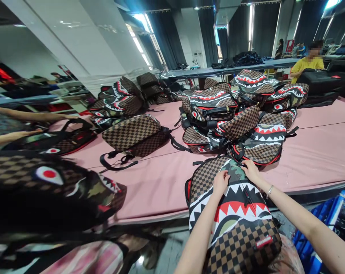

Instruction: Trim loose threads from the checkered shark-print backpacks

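Observation:
A checkered brown-and-black backpack (238,236) with a shark-mouth print of white teeth and red leans against the near table edge in front of me. My left hand (221,183) is over its upper front, fingertips pinched together; whatever is between them is too small to make out. Just to the right, my right hand (250,171) closes its fingers on the backpack's top edge, by a dark seam or strap. A black zipper pull (247,198) hangs on the front panel below the hands.
Matching backpacks (215,102) are piled on the pink table (155,182) beyond mine. Another backpack (132,135) lies to the left. At far left are a co-worker's arms (24,114) and a large backpack (49,179) close by. A blue crate (321,228) stands at lower right.

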`<state>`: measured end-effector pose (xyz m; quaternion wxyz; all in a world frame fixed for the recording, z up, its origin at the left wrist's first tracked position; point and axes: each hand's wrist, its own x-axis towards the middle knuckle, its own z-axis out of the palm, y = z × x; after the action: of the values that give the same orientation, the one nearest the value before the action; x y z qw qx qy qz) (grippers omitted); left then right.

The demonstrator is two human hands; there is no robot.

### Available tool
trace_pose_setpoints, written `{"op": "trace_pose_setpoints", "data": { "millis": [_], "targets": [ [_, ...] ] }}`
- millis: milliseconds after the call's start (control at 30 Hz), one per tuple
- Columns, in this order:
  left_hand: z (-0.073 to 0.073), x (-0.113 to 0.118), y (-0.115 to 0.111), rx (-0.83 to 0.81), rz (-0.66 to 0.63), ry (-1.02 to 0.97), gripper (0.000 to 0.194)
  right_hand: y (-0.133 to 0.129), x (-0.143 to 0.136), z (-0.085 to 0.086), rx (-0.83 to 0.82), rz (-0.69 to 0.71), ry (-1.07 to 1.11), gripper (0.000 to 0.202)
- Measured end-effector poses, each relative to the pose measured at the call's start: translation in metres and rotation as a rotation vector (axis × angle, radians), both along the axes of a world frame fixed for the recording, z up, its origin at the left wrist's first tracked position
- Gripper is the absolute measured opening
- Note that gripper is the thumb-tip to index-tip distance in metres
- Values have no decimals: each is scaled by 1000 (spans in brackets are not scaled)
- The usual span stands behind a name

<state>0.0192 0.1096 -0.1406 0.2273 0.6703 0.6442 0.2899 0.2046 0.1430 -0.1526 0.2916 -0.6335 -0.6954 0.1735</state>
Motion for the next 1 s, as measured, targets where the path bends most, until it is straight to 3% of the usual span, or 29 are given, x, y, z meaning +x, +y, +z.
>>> {"op": "trace_pose_setpoints", "data": {
  "millis": [100,200,767,1000],
  "targets": [
    [-8,18,28,24,65,13,24,1,0,2,9,28,-46,20],
    [-12,25,39,30,102,27,19,3,-1,5,8,43,-101,20],
    [-16,19,60,-24,125,56,19,18,-14,21,-50,181,-305,19],
    [-14,20,58,4,137,-34,14,23,-24,14,-14,190,-237,15]
  ]
}}
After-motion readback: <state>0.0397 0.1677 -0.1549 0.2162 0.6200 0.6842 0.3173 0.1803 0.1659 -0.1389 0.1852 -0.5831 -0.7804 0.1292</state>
